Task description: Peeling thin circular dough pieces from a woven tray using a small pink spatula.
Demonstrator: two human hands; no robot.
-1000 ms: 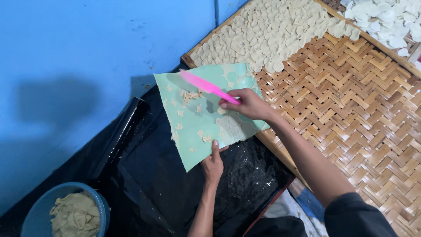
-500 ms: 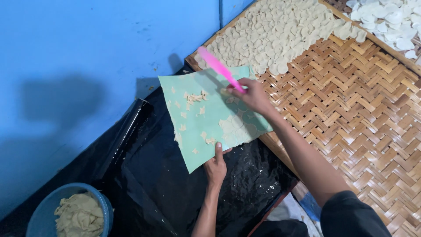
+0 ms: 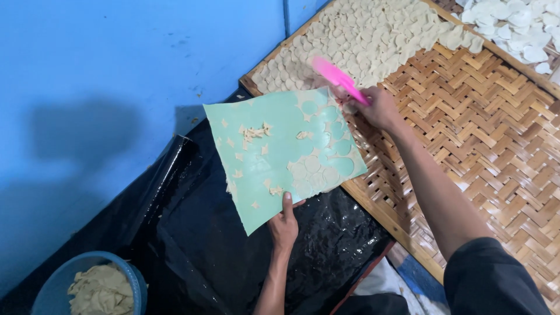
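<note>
Head: hands [image 3: 284, 224] grip green sheet [image 3: 280, 146] edge, likely pinched.

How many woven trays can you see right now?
2: one tray under the right hand, half covered with dough discs; a second tray at the top right corner, mostly out of frame.

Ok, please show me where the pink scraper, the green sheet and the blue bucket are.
pink scraper [image 3: 333, 74]: head view, on the flat pink blade above the right hand.
green sheet [image 3: 274, 154]: head view, on a bare part near its middle.
blue bucket [image 3: 135, 282]: head view, on its right rim.
</note>
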